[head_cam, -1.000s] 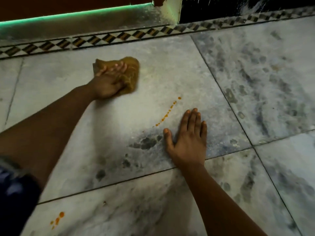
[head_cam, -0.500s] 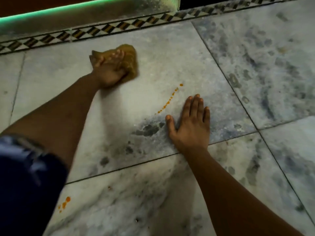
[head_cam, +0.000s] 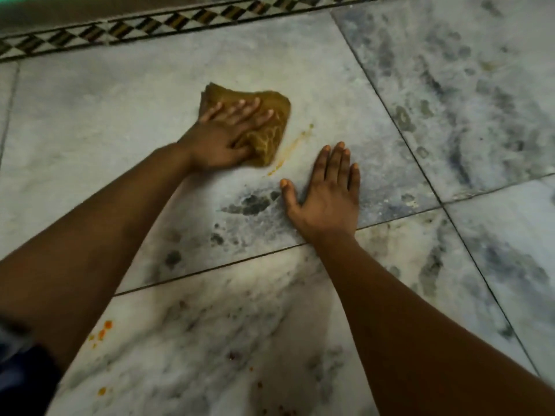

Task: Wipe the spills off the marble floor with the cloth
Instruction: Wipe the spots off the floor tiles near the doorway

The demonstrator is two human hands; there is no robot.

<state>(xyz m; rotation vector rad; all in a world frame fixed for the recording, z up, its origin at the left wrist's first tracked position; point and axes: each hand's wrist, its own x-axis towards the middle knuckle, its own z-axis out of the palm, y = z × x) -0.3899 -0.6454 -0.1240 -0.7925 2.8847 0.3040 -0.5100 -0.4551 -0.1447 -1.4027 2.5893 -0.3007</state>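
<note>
A mustard-yellow cloth (head_cam: 270,136) lies crumpled on the grey-white marble floor (head_cam: 105,121). My left hand (head_cam: 222,136) presses flat on it, fingers stretched across its top and the thumb against its near fold. A thin orange spill streak (head_cam: 295,139), smeared, runs diagonally along the cloth's right edge. My right hand (head_cam: 324,196) lies flat on the tile just right of the streak, fingers straight, holding nothing. More orange drops (head_cam: 103,330) sit on the near tile under my left forearm.
A patterned diamond border strip (head_cam: 180,21) runs along the far edge of the floor. Dark grout lines cross between the tiles. Small reddish specks (head_cam: 231,355) dot the near tile. A dark blue sleeve (head_cam: 18,379) fills the lower left corner.
My left hand has slid the cloth right and toward me onto the orange streak, whose dots are now smeared. My right hand has stayed planted on the tile.
</note>
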